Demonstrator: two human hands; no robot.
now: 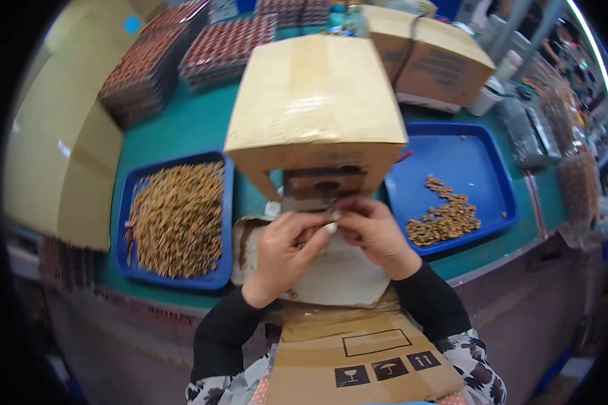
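My left hand (pixel 277 255) and my right hand (pixel 380 235) meet at the middle, fingertips pinched together around something too small to make out. A pale bit shows between the fingers. Just beyond them is the open front of an upturned cardboard box (pixel 311 94), with a dark block-like fixture (pixel 324 183) inside it, partly hidden. Under my hands lies a whitish sheet (pixel 348 273) on the bench. To the left, a blue tray (pixel 228 202) holds a heap of small brass-coloured parts (pixel 175 219). The blue tray (pixel 446 152) on the right carries a smaller pile of similar parts (pixel 446 219).
A cardboard flap (pixel 368 351) covers my lap. Stacked trays of reddish-brown parts (pixel 230 44) stand at the back left, beside a tall cardboard panel (pixel 54 135). Taped boxes (pixel 439 61) and clear plastic bags (pixel 520 131) are at the back right. The bench top (pixel 148 131) is green.
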